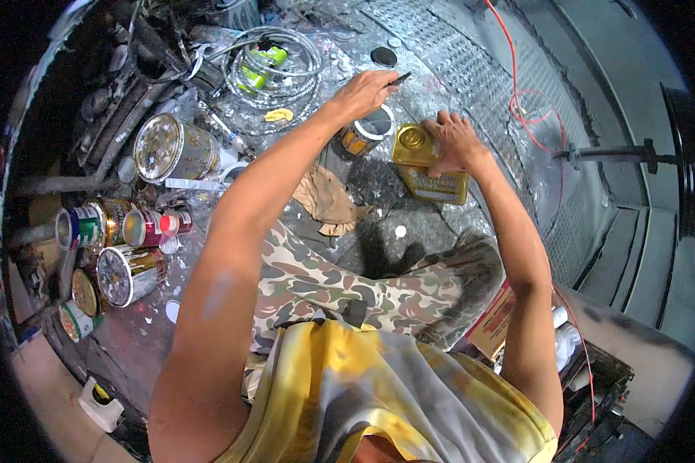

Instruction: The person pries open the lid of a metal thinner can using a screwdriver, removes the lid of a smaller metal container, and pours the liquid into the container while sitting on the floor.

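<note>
Left hand [365, 91] pinches a dark stick [399, 79]; right hand [455, 143] grips the gold can [428, 166], hiding its top.

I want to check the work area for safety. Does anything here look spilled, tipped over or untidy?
Yes. Several paint cans lie on their sides at the left, and the floor is splattered with pale paint. A crumpled brown rag lies loose beside the small open can.

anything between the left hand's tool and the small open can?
Nothing visible. The left hand holds a thin dark tool just above the small open can, with only bare floor around. The right hand rests on the gold tin beside it.
</note>
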Tool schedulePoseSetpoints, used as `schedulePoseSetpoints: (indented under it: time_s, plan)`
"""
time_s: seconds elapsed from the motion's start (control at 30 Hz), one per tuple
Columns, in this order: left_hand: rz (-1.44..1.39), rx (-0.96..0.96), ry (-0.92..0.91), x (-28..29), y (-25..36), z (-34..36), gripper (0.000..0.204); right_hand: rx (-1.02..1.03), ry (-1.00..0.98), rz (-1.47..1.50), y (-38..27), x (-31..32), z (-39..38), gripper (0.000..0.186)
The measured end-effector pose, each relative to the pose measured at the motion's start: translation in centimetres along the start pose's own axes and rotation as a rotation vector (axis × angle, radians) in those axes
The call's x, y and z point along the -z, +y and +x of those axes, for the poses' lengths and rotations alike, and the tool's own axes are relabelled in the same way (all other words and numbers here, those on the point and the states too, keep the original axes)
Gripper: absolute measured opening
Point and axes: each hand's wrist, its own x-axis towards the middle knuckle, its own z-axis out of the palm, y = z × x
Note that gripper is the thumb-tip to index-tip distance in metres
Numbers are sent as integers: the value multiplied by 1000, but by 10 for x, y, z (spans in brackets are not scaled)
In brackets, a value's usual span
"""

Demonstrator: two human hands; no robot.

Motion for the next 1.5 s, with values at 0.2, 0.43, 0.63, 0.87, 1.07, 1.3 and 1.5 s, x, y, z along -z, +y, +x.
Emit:
schedulePoseSetpoints:
  time_s: [0.2,0.43,0.63,0.87,1.07,1.3,1.5]
  plan:
    - [9,-120,132,-5,-5,1,19,-42,-11,15,3,-7,7,116]
    - [86,-23,25,-2,-11,-6,36,-25,-30,23,-1,-2,14,115]
    - [147,95,-106,7,0,-10,39,-40,-64,-9,-3,-1,15,113]
    - [176,167,-303,25,15,-19,39,-29,-16,-20,0,-12,17,113]
    - [124,74,-236,27,26,-28,35,-20,6,32,-1,-5,-2,112]
    - [174,122,-309,20,22,-29,34,-2,1,47,0,-6,-10,115]
    - [149,112,-307,17,18,-27,34,78,-47,57,17,-3,-3,114]
